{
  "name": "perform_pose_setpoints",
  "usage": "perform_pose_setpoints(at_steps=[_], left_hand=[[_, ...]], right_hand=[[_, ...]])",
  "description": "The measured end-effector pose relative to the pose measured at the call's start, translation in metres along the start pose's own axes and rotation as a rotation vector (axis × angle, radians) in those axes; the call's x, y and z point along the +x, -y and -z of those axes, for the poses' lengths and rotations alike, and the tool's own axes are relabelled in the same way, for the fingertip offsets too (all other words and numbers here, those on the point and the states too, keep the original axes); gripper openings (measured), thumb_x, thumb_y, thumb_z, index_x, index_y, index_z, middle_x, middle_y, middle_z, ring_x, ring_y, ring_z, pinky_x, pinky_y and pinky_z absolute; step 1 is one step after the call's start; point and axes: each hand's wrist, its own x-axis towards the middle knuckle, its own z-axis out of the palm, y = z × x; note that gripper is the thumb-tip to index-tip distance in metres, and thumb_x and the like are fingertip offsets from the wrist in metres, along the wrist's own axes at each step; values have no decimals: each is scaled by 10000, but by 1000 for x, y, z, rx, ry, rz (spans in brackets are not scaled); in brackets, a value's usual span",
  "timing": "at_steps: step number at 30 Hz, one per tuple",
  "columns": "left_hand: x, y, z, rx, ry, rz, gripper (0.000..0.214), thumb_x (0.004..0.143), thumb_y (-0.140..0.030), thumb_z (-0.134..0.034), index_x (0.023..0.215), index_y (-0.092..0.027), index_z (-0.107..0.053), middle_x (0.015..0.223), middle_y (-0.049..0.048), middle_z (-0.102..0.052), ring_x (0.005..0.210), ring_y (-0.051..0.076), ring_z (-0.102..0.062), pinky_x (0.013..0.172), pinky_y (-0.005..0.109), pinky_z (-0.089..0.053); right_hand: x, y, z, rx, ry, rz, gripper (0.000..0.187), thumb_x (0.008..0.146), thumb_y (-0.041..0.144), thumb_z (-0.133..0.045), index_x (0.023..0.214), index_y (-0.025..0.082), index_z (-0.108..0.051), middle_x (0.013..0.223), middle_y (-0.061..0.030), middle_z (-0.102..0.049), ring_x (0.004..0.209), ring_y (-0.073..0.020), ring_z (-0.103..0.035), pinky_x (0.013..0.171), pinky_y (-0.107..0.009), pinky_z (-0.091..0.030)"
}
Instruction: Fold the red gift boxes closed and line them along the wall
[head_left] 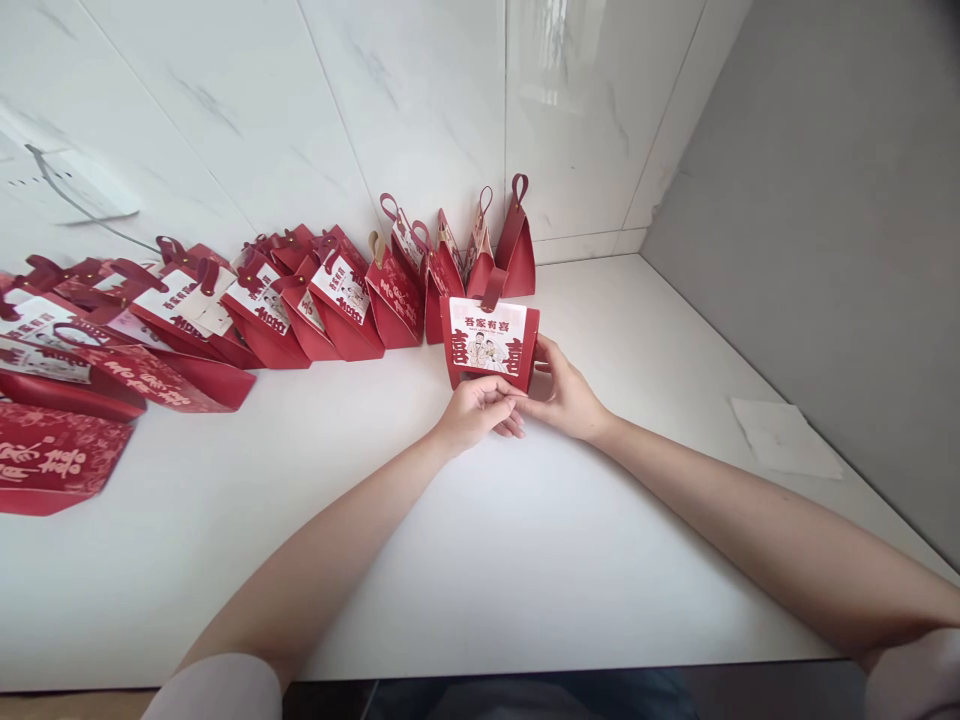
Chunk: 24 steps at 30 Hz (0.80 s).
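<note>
Two hands, left hand [474,410] and right hand [564,395], are touching each other at the lower front of a red box [489,342] on the white table [480,560]; the right fingers are also curving round its right side, though I cannot tell how firmly either is gripping; more red boxes [341,318] are standing behind and left of it; white paper [784,438] is lying to its right.

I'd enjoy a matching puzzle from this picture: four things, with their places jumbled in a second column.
1. Centre box
2. White sheet
3. Wall socket
4. Grey panel

A. On the tiled wall, far left
B. Upright along the table's right edge
C. At the left hand and right hand
D. Lying on the table's right part

Pairs: 1-C, 2-D, 3-A, 4-B
</note>
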Motion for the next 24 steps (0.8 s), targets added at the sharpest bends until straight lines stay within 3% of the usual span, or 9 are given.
perform_pose_setpoints(at_steps=[24], left_hand=[[0, 3, 0, 21, 0, -35, 262, 827, -372, -652, 945, -142, -611, 725, 39, -696, 609, 170, -712, 572, 266, -570]], right_hand=[[0, 4, 0, -19, -4, -12, 908, 720, 494, -792, 1453, 275, -303, 1415, -133, -493, 1249, -313, -538, 1038, -514, -475]])
